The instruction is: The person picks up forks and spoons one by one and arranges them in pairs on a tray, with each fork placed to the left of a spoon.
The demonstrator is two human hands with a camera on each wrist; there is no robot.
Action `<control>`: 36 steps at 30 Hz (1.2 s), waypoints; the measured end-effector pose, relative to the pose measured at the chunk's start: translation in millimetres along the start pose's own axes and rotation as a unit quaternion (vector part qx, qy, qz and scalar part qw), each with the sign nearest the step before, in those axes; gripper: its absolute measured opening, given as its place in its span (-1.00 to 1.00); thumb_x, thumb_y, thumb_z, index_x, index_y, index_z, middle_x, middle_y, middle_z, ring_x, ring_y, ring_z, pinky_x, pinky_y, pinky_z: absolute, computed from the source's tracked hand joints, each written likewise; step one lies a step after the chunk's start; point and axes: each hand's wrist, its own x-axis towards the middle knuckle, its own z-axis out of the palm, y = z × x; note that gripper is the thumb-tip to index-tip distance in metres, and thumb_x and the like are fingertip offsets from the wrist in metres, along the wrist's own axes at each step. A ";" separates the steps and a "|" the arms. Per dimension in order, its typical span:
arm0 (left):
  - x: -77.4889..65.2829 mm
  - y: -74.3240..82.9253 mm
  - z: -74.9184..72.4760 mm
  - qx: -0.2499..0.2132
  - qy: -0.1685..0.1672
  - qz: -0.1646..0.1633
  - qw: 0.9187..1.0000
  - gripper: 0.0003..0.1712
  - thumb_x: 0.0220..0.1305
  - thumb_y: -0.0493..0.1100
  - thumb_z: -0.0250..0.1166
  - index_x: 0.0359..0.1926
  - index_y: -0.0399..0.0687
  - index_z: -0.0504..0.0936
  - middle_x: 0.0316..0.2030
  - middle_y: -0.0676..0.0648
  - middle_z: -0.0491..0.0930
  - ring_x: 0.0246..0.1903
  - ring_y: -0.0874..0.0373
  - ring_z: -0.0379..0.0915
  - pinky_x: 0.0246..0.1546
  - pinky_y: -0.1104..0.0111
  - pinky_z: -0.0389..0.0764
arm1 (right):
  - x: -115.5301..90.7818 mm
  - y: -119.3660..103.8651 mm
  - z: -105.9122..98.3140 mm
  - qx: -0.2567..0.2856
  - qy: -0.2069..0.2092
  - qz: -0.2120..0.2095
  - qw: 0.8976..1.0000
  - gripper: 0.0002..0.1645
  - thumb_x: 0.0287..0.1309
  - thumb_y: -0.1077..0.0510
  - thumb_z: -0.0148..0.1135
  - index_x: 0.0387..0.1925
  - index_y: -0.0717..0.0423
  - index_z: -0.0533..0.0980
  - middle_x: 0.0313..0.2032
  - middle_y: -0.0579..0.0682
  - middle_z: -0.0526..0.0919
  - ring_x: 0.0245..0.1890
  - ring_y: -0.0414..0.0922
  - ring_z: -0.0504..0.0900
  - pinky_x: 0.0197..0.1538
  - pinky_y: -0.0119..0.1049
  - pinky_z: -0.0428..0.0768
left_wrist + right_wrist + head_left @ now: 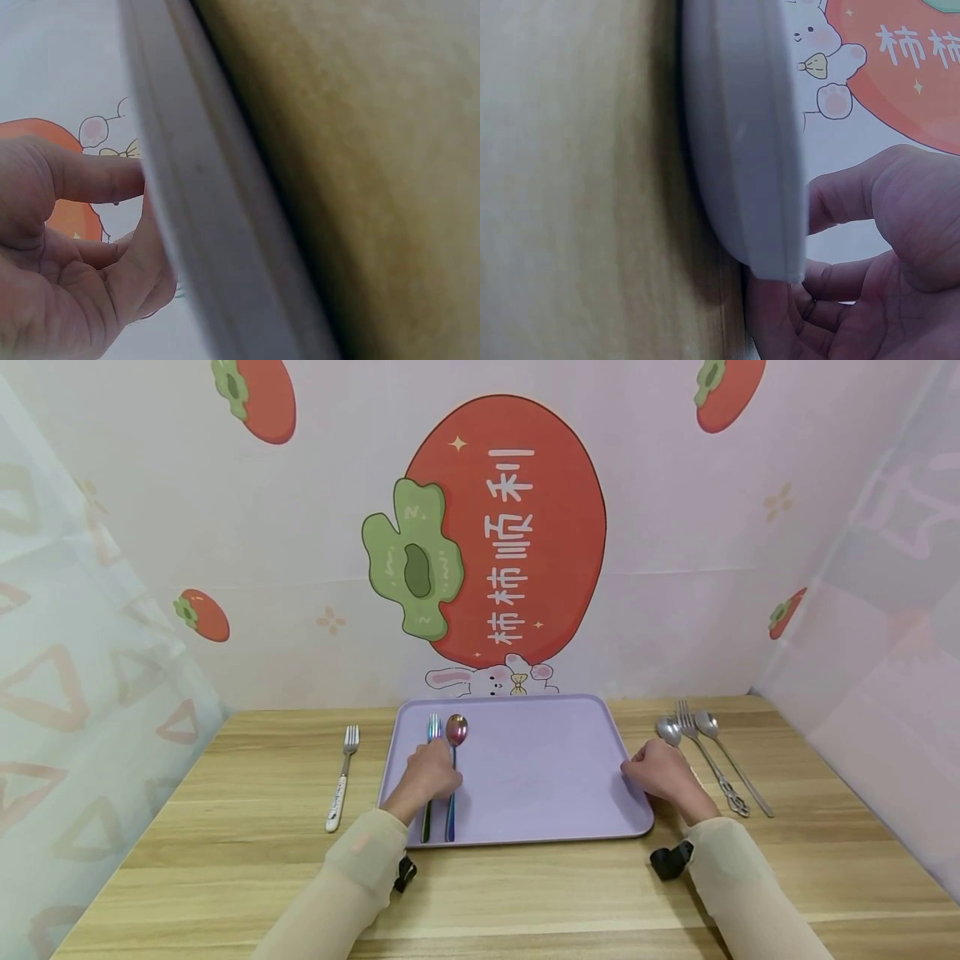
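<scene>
Near the left side of the lilac tray (540,768), my left hand (429,772) pinches a fork (435,727) with iridescent tines. Its fingertips are hidden behind the tray's rim in the left wrist view. Close beside the fork lies an iridescent spoon (457,730), its handle partly covered by the hand. At the tray's right edge my right hand (663,772) grips the rim. In the right wrist view the thumb is above the rim and a finger (771,311) passes beneath it.
Left of the tray lies a fork (342,781) with a pale patterned handle. Right of it are a silver spoon (669,730), partly hidden by the right hand, an ornate fork (708,756) and a long spoon (731,760). A printed cloth (660,635) stands behind the wooden table (540,893).
</scene>
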 end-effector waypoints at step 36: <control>0.3 -2.2 1.8 0.002 0.003 0.012 1.000 -0.86 0.15 -0.41 0.29 -0.32 -0.31 0.47 -0.52 -0.20 0.50 -0.57 -0.01 0.51 -0.63 0.29 0.55 | -0.5 -1.5 -1.3 0.003 -0.008 0.006 1.000 -0.55 0.16 0.15 0.13 -0.79 0.00 0.26 -0.78 -0.16 0.20 -0.73 -0.22 0.26 -0.62 -0.38 0.26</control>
